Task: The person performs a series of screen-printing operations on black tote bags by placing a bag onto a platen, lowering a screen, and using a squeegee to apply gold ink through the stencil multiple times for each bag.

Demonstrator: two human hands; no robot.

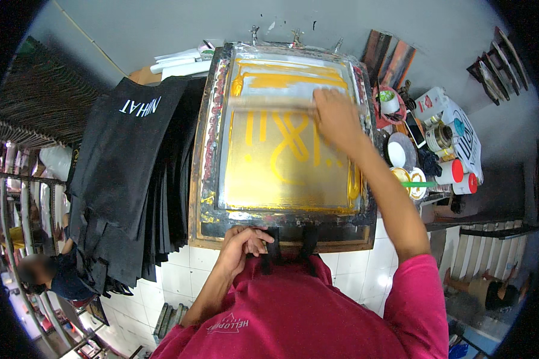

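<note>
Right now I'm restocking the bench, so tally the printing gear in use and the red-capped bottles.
Screen frame: 1
Squeegee: 1
Red-capped white bottles: 2
Total: 4
The right hand grips the squeegee; the left hand rests on the frame's near edge.

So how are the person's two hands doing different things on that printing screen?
The right hand reaches to the far part of the screen, arm stretched out, and grips the squeegee lying across the yellow ink. The left hand stays close to the body, elbow bent, fingers curled on the near edge of the dark frame. Right sits over the mesh; left sits off it. Both are bare, and both touch the same screen assembly.
</note>
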